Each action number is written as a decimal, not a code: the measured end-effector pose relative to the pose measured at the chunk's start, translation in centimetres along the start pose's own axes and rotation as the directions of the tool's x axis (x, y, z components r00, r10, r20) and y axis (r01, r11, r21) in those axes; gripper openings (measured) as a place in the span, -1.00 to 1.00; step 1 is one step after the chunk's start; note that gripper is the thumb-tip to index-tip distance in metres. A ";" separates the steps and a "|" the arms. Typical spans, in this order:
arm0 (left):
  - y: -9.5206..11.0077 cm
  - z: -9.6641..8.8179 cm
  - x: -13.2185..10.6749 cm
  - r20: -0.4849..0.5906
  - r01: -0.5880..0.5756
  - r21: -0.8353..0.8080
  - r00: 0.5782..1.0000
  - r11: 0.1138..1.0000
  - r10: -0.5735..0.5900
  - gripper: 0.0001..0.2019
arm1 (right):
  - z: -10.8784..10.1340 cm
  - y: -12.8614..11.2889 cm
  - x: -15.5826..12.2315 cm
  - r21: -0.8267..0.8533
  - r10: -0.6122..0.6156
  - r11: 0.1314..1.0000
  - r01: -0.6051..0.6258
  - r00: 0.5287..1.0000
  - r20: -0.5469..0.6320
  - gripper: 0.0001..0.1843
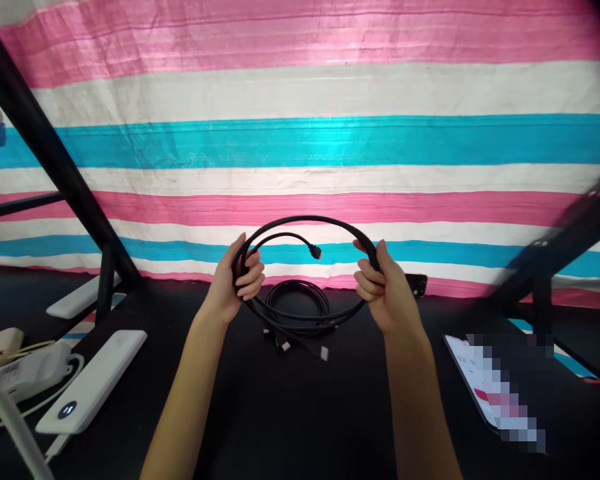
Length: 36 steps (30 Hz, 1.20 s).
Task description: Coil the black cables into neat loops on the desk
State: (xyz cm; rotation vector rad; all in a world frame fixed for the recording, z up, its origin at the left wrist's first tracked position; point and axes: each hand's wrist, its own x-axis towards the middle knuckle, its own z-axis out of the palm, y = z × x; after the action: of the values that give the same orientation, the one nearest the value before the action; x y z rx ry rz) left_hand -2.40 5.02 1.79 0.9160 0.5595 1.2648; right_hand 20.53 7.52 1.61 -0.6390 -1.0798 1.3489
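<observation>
A thick black cable [307, 219] is wound into a wide loop and held up between my two hands. My left hand [237, 277] grips the left side of the coil, its fingers wrapped round the strands. On the opposite side my right hand [380, 280] is closed round the coil, thumb pointing up. One free end curves inside the loop and finishes in a wide black plug [315, 251], which looks like HDMI. Below and behind the loop, a second coil of thinner black cable [300, 285] lies on the black table [300, 427]. Several light-tipped connectors [286, 346] show around it.
At left are a white power bank [93, 383] with a lit display, a white power strip [30, 373] with cords, and another white slab [77, 297]. A tablet or phone [490, 387], partly blurred, lies right. A dark phone [419, 285] rests behind. Black frame bars flank a striped sheet [300, 140].
</observation>
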 end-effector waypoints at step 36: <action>-2.2 4.3 -1.3 -0.032 -0.117 0.579 0.986 0.807 0.166 -0.47 | 2.4 1.4 -1.6 -0.785 -0.370 0.491 0.378 0.906 0.205 -0.72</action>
State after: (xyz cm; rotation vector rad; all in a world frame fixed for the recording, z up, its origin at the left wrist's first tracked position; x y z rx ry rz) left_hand 1.87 2.52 2.16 1.4389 0.9885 1.2904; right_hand 17.91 5.66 0.96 -0.9842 -1.7523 0.3854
